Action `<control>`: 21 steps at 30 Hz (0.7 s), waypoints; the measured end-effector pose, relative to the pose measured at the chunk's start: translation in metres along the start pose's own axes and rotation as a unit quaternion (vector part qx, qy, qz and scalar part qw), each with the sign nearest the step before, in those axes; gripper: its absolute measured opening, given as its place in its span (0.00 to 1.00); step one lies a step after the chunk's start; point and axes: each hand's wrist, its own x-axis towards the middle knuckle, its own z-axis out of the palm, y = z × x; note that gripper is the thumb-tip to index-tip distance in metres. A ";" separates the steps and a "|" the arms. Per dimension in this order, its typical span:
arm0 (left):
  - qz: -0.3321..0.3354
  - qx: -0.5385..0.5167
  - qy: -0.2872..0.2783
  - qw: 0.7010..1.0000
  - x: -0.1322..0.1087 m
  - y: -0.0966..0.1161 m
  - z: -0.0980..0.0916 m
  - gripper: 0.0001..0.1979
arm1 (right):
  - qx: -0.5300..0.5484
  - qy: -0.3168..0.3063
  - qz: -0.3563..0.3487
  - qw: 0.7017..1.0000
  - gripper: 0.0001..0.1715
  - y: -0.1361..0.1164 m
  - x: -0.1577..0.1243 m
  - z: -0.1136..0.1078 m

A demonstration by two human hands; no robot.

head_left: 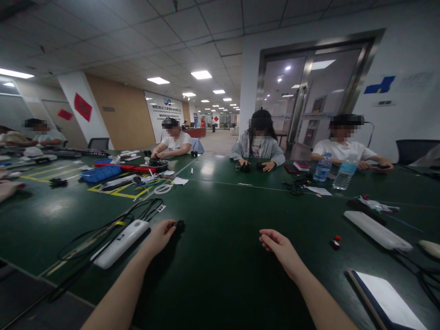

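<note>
Stretched forward on the left, my left hand (pixel 161 236) has its fingers closed round a small black object (pixel 179 224) at the green table top. Most of that object is covered by the fingers, and its kind cannot be made out. A white power strip (pixel 120 244) marked "2" lies beside my left wrist. My right hand (pixel 277 245) hovers over the table on the right, apart from everything. Its fingers are loosely bent, with nothing visible in them. Farther right sits a small red and black item (pixel 336 243).
Black cables (pixel 137 211) run past the left power strip. A second white power strip (pixel 376 229) and a notebook (pixel 385 300) lie at right. Two water bottles (pixel 345 173) stand beyond. A blue tray (pixel 101 173) is far left. Several people sit around the table (pixel 220 275).
</note>
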 end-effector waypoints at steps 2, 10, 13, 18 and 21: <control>0.008 0.013 -0.004 1.000 -0.001 0.002 0.000 0.19 | -0.003 -0.002 0.004 1.000 0.16 0.000 0.000 0.000; 0.036 0.050 -0.026 0.998 -0.002 0.004 0.001 0.19 | 0.001 0.003 0.004 1.000 0.17 0.001 0.002 0.000; 0.028 0.050 -0.026 0.998 -0.001 0.003 0.002 0.19 | 0.006 0.006 0.007 1.000 0.17 0.001 0.002 0.000; 0.045 0.044 -0.029 0.998 -0.001 0.001 0.003 0.19 | 0.002 0.007 0.013 1.000 0.18 -0.005 -0.001 0.001; 0.051 0.056 -0.033 0.997 -0.001 0.005 0.002 0.19 | -0.001 0.007 0.017 1.000 0.18 -0.007 -0.003 0.002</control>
